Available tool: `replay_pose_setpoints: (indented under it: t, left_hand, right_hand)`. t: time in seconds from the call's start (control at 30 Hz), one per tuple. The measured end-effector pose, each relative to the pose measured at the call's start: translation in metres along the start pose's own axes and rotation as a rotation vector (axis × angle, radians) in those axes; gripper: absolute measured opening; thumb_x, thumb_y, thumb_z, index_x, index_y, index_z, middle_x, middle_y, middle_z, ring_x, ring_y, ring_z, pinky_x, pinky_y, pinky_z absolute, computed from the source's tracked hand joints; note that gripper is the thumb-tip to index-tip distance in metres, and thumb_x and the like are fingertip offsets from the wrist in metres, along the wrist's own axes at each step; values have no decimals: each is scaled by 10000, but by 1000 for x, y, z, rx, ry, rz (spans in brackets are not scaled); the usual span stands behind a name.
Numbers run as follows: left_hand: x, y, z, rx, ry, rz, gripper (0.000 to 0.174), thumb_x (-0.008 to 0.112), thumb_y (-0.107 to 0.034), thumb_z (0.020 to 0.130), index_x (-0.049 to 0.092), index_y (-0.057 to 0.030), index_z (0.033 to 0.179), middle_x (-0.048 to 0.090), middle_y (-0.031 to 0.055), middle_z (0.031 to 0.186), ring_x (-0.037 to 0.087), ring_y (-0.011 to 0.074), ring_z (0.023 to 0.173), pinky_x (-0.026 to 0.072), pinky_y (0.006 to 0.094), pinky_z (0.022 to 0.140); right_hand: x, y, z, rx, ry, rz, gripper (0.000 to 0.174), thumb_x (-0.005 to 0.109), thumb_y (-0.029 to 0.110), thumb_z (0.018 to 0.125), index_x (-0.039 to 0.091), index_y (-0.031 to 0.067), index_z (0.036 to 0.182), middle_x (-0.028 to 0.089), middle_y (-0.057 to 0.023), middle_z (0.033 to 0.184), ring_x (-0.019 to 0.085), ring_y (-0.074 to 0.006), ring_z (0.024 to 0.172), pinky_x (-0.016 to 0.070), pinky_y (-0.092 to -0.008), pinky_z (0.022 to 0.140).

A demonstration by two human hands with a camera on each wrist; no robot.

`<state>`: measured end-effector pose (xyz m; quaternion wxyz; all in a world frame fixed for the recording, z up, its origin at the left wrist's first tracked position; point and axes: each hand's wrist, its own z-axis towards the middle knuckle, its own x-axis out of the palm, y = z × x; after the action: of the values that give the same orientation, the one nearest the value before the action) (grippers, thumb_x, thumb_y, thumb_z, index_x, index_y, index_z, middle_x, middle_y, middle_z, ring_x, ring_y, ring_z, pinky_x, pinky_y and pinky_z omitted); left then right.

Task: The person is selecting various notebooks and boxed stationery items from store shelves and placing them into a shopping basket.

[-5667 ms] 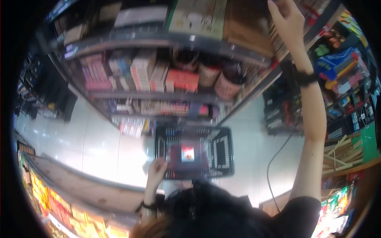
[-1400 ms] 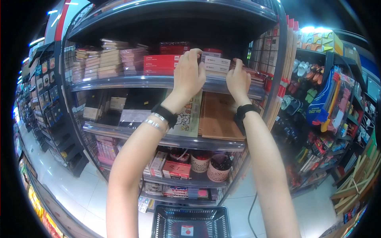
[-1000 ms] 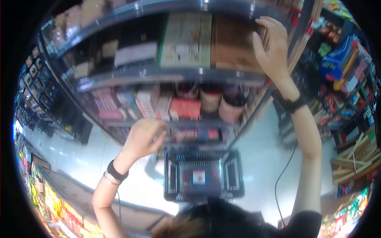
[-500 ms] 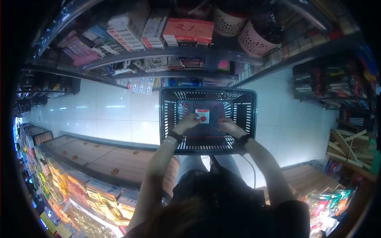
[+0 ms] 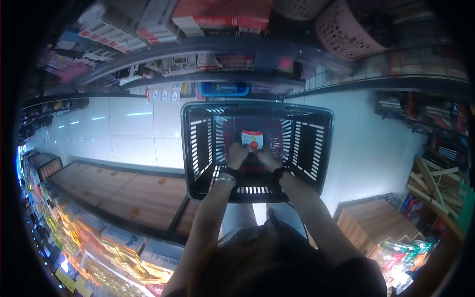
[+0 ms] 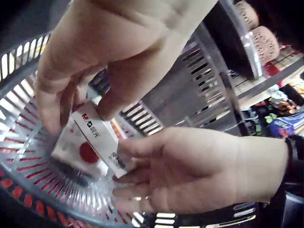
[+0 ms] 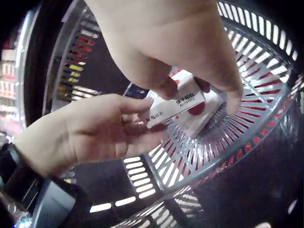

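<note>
Inside the dark slatted basket [image 5: 324, 148], both hands hold a small white box [image 5: 252, 140] with a red circle and a red band. In the left wrist view, the left hand [image 6: 109, 57] has its thumb and fingers about the box [image 6: 88, 152], while the right hand [image 6: 190, 171] pinches its corner. From the right wrist view, the right hand [image 7: 175, 42] grips the box [image 7: 178, 105] from above, and the left hand [image 7: 90, 128] has its thumb on the box's end, fingers below. The box is tilted, with printed lettering on its side.
Shelves with a red box [image 5: 222, 17] and a pink perforated pot [image 5: 349, 32] rise beyond the basket. Wood-topped units [image 5: 114, 190] stand at left and right, with packaged goods alongside. Pale tiled floor [image 5: 133, 133] shows on both sides.
The hands have come down from the shelves into the basket and closed together on the white box. The view has tilted downward, and the basket looks larger.
</note>
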<state>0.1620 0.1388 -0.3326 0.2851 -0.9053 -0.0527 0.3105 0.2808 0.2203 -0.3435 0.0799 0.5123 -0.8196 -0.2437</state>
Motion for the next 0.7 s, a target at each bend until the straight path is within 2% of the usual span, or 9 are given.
replay_pose_setpoints:
  t: [0.03, 0.1, 0.17, 0.23, 0.3, 0.4, 0.53, 0.6, 0.7]
  left_hand:
    - [-6, -4, -8, 62, -13, 4, 329, 613, -270, 712, 635, -2, 902, 616, 226, 928, 611, 350, 862, 481, 407, 760]
    - [-25, -14, -22, 208, -45, 8, 307, 663, -254, 687, 630, 1, 855, 629, 200, 877, 629, 331, 801, 494, 387, 720]
    - [-52, -24, -46, 282, -16, -166, 344, 721, -243, 668, 597, 15, 858, 630, 168, 800, 639, 264, 715, 499, 336, 654]
    - [-84, -37, -73, 278, 116, -366, 404, 732, -259, 692, 548, 22, 916, 630, 144, 773, 629, 195, 681, 489, 304, 607]
    - [-118, -63, -112, 363, 182, -533, 413, 718, -257, 731, 502, 28, 938, 635, 126, 761, 624, 168, 673, 481, 279, 582]
    - [-153, -90, -150, 435, 112, -391, 381, 704, -241, 753, 492, 26, 924, 640, 107, 745, 624, 146, 652, 485, 269, 584]
    - [-215, -169, -219, 611, -20, -484, 362, 684, -208, 775, 522, 37, 986, 654, 128, 753, 644, 150, 688, 493, 267, 623]
    - [-280, -238, -252, 819, -116, -369, 422, 671, -184, 783, 527, 44, 1107, 653, 147, 838, 648, 175, 739, 495, 267, 659]
    - [-327, -298, -290, 1230, -410, -242, 451, 648, -146, 790, 496, 50, 1167, 632, 166, 883, 637, 209, 750, 489, 279, 654]
  right_hand:
    - [4, 6, -12, -3, -101, -7, 336, 526, 212, 867, 520, -22, 1108, 592, -115, 1003, 557, -180, 862, 447, -319, 715]
    - [-6, 29, -55, -37, -133, -104, 294, 533, 194, 871, 548, -21, 1070, 602, -115, 971, 568, -163, 850, 462, -296, 693]
    - [-20, 51, -103, -126, -30, 116, 262, 551, 176, 863, 567, -30, 1024, 605, -106, 949, 574, -141, 832, 473, -270, 664]
    - [-27, 44, -125, -446, -55, 236, 344, 602, 132, 832, 498, -24, 1120, 590, -79, 926, 564, -116, 835, 475, -246, 680]
    - [-30, 82, -188, -623, -125, 470, 524, 632, 46, 792, 383, 34, 1253, 561, -32, 869, 555, -101, 793, 455, -245, 677]
    - [-39, 117, -244, -789, -167, 222, 638, 642, 39, 789, 297, 64, 1325, 517, -15, 800, 545, -95, 768, 455, -237, 706]
    - [-57, 183, -327, -1083, -462, -97, 564, 673, 26, 737, 441, 18, 1251, 582, -83, 842, 550, -118, 730, 459, -243, 679]
    - [-80, 244, -354, -1365, -655, -185, 561, 686, 24, 713, 467, -3, 1229, 578, -97, 837, 556, -156, 717, 464, -261, 682]
    - [-98, 296, -422, -1646, -816, -250, 590, 698, 23, 678, 471, -37, 1219, 560, -131, 832, 560, -240, 736, 468, -310, 694]
